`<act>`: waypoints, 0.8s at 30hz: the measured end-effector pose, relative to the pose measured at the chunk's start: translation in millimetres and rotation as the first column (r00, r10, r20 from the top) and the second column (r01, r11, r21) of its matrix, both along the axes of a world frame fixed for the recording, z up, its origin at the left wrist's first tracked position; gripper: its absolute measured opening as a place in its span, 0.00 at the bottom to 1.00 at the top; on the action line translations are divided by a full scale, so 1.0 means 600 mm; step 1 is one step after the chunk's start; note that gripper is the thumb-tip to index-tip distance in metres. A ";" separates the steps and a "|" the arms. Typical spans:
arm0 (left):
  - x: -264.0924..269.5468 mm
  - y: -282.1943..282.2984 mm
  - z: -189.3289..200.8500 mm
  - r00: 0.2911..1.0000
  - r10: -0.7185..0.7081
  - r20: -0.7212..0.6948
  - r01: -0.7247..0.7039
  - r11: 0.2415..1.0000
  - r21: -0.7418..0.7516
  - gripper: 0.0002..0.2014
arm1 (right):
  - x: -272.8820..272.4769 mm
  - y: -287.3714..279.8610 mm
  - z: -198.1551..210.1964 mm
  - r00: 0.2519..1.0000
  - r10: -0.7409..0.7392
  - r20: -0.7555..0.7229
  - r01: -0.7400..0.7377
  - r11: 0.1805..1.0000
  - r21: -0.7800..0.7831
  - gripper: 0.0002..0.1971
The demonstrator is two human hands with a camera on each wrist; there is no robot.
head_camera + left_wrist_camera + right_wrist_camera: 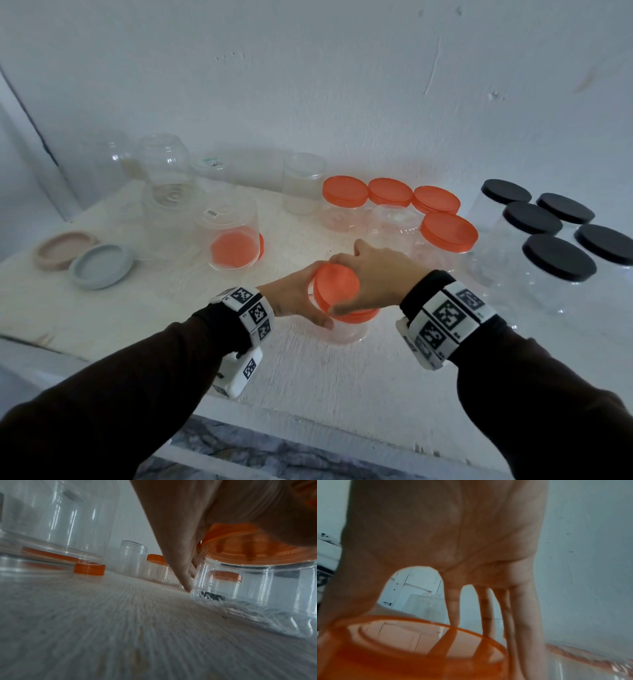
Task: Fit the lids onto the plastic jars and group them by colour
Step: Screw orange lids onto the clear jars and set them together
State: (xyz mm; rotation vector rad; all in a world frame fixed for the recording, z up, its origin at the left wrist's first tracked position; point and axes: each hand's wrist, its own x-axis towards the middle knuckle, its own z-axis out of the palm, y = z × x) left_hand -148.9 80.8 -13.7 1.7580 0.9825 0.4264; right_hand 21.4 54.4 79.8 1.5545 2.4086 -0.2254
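Right hand [376,277] grips orange lid [337,286] atop clear jar [346,330] held by left hand [294,296]; sticker print on inverted jar [233,236] beyond left hand unreadable

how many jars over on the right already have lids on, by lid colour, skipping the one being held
clear plastic jars with round orange lids: 4
clear plastic jars with round black lids: 5
total: 9
skipped: held clear jar and its orange lid

Bare table [291,370] lies open nearer than the held jar [346,329]; behind it, orange-lidded jars [448,233] crowd close.
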 end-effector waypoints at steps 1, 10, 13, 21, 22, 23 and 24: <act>0.001 0.001 -0.001 1.000 -0.001 -0.001 0.001 1.000 0.001 0.55 | 0.002 0.001 0.003 1.000 0.015 0.004 -0.015 1.000 -0.018 0.45; 0.001 0.001 -0.003 1.000 0.008 0.019 -0.008 1.000 -0.014 0.55 | 0.002 0.005 0.000 0.997 0.081 -0.018 -0.081 0.996 -0.025 0.43; 0.001 0.000 0.000 1.000 0.011 0.015 -0.011 1.000 -0.007 0.54 | 0.000 0.003 -0.005 0.999 0.031 -0.016 -0.030 0.998 0.053 0.44; 0.004 -0.002 -0.001 0.999 0.023 0.038 -0.022 1.000 -0.020 0.55 | 0.011 0.006 -0.002 0.990 0.135 -0.050 -0.139 0.987 -0.082 0.45; 0.004 -0.002 0.000 0.999 0.022 0.035 -0.021 1.000 -0.017 0.55 | 0.010 0.005 -0.003 0.990 0.131 -0.049 -0.134 0.990 -0.046 0.45; 0.003 -0.002 0.001 0.999 0.019 0.031 -0.019 1.000 -0.015 0.54 | 0.008 0.003 -0.004 0.991 0.128 -0.045 -0.129 0.992 -0.016 0.45; 0.002 -0.002 0.002 1.000 0.016 0.027 -0.016 1.000 -0.016 0.53 | 0.007 0.002 -0.005 0.991 0.128 -0.041 -0.128 0.992 0.008 0.45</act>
